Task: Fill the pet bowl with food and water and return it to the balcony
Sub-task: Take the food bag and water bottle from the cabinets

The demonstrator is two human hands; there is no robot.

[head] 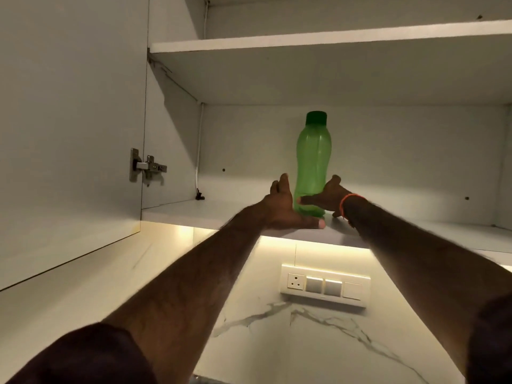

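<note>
1. Marble-veined wall fills the bottom of the frame, with a switch plate [324, 285] at lower centre under a strip of warm light.
2. Above it, 2 bare arms reach up from the lower corners to the front edge of the cabinet's bottom shelf [177, 210].
3. At frame centre the left hand [286, 206] and right hand [328, 196] flank the base of a green bottle [313, 159]; the fingers look spread and relaxed, the right thumb touching the plastic, neither hand clasped round it.
4. No pet bowl, food or balcony is in view, so I judge the task barely started: only the water bottle is being fetched.
5. Room is generous: the open door [72, 120] at left is well apart, the upper shelf [304, 42] clears the cap, and nothing else stands near.
</note>
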